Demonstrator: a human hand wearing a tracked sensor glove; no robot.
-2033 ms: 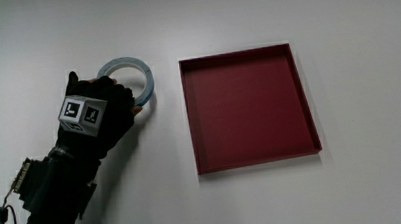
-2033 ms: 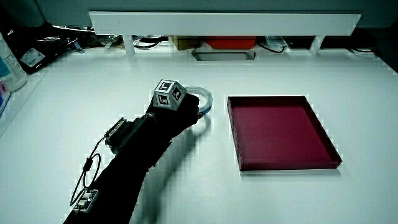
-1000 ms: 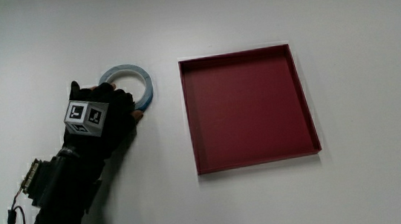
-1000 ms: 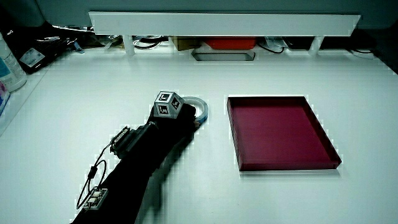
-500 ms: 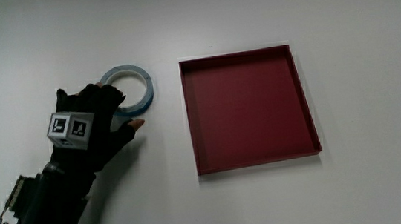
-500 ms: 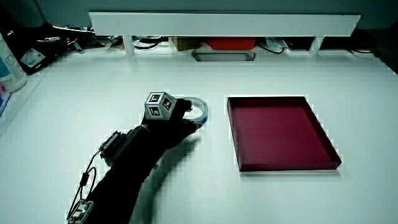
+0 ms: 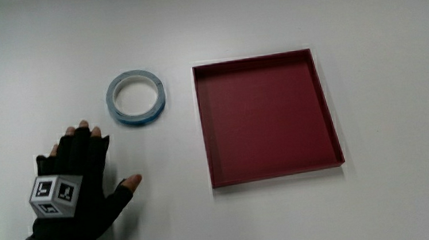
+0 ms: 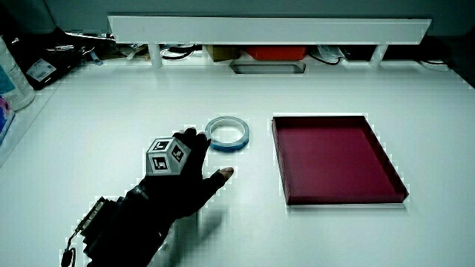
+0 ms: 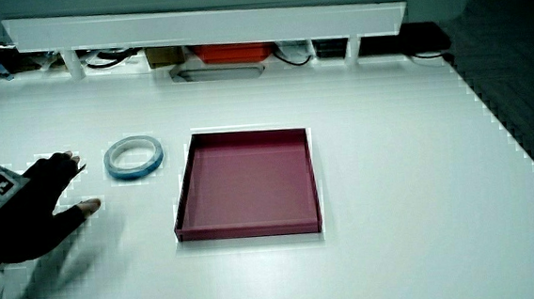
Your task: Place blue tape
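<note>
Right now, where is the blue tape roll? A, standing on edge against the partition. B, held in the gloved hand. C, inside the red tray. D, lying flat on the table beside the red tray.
D: the blue tape roll lies flat on the bare table beside the red tray, and the hand is nearer to the person, open and apart from it.

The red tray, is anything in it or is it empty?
Empty. The red tray shows only its bare floor in all views; the blue tape lies flat on the table beside it.
</note>
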